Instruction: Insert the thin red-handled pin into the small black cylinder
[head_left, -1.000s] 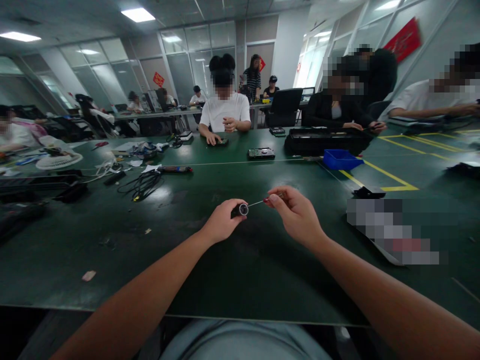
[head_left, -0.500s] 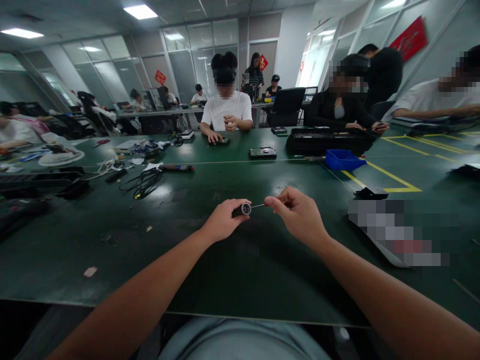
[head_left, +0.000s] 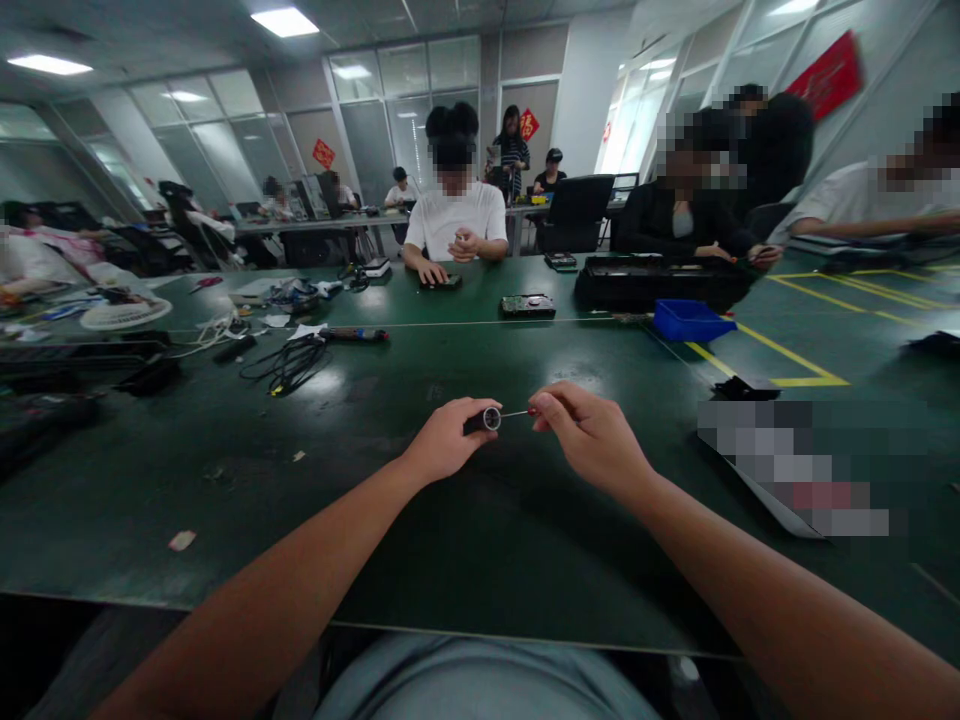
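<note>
My left hand (head_left: 447,442) is closed around a short black cylinder (head_left: 481,420) with a silvery round end facing me. Pinched in my right hand (head_left: 592,432) is a thin screwdriver (head_left: 517,413); its metal shaft and a bit of red at the handle show, while my fingers hide the rest. The shaft points left, and its tip meets the right side of the cylinder near the round end. Whether the tip sits in a screw is too small to tell. Both hands are held above the dark green table (head_left: 480,560).
Ahead lie a circuit board with metal parts (head_left: 528,305), a blue tray (head_left: 693,320) and a long black housing (head_left: 660,285). A corded tool (head_left: 358,335) with a coiled black cable is at left. A grey-white packet (head_left: 757,480) lies right. A person in white (head_left: 456,220) sits opposite.
My right hand's fingers have shifted slightly on the screwdriver, with its back rolled a little. My left hand keeps the cylinder in the same place. The view has moved slightly.
</note>
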